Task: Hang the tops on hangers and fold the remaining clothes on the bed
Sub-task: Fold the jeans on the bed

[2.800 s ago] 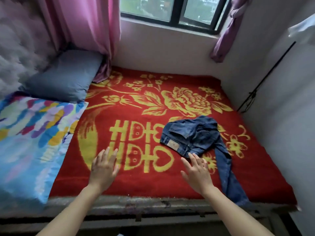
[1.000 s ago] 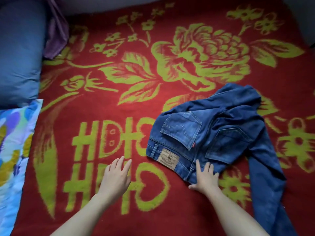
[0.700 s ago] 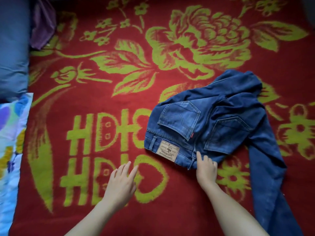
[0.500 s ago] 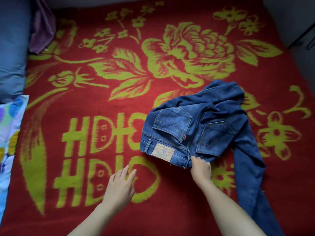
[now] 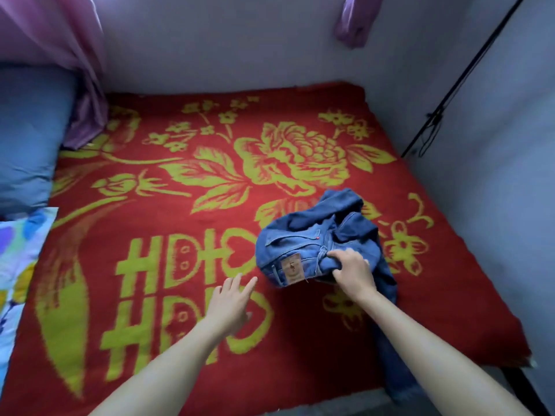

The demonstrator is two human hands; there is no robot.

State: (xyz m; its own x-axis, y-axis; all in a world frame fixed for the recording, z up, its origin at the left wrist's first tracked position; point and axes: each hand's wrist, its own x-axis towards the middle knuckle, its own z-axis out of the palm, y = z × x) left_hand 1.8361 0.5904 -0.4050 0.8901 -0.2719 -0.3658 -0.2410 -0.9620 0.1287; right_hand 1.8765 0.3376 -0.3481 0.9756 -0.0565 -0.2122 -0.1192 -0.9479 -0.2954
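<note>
The left hand (image 5: 232, 298) is over the red blanket (image 5: 168, 214), fingers straight and a little spread. The right hand (image 5: 353, 270) grips the waistband of the jeans (image 5: 303, 241), on the bed's right half. The waist points left; one leg runs toward the near edge, partly hidden behind the right forearm. The other leg is bunched and hard to make out.

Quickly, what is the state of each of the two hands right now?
Left hand: open, fingers straight, holding nothing.
Right hand: closed, gripping the jeans at the waistband.

A home bedroom: blanketed bed (image 5: 210, 295), pillow (image 5: 27, 139), curtains (image 5: 60, 40).
</note>
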